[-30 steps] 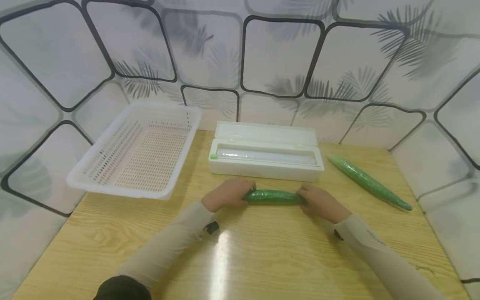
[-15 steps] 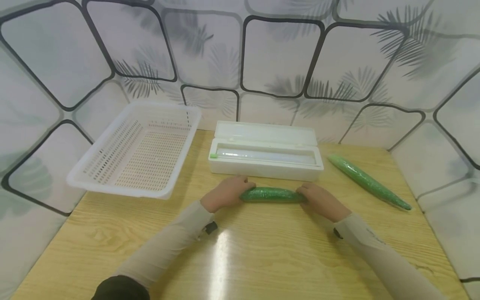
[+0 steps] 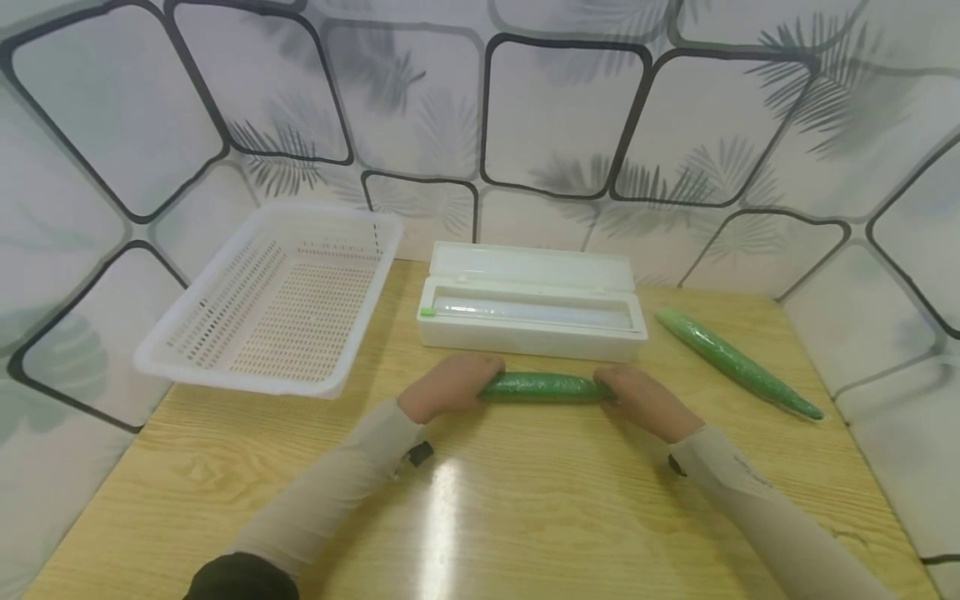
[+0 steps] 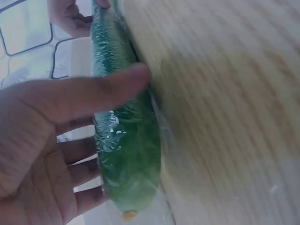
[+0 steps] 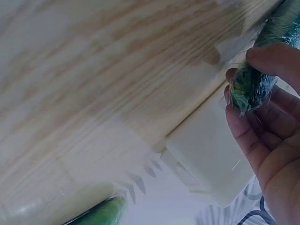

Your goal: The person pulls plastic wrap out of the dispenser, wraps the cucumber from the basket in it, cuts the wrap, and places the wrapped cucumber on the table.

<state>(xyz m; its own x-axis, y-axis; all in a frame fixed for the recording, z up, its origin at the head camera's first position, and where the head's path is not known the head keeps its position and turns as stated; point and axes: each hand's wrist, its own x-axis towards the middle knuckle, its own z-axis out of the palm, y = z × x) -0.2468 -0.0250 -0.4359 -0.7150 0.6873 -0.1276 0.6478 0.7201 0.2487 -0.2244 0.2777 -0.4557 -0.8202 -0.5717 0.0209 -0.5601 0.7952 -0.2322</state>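
Observation:
A green cucumber [image 3: 542, 387] in clear plastic wrap lies crosswise between my two hands, in front of the white box. My left hand [image 3: 453, 385] holds its left end; in the left wrist view the thumb crosses over the cucumber [image 4: 129, 154] and the fingers lie along its far side. At the other end, my right hand [image 3: 643, 400] grips the tip, and the right wrist view shows thumb and fingers around the crumpled film [image 5: 251, 89] there. A second wrapped cucumber [image 3: 738, 364] lies slanted on the table to the right.
Behind the hands stands a white box [image 3: 532, 337] with its lid raised and a roll of cling film [image 3: 532, 312] inside. A white perforated basket [image 3: 247, 379] sits at the left. The wooden table [image 3: 555, 517] meets a patterned wall [image 3: 562, 117] behind.
The held cucumber has shifted slightly away from me and turned a little between the hands. My left hand has moved slightly left, its fingers changing position on the end.

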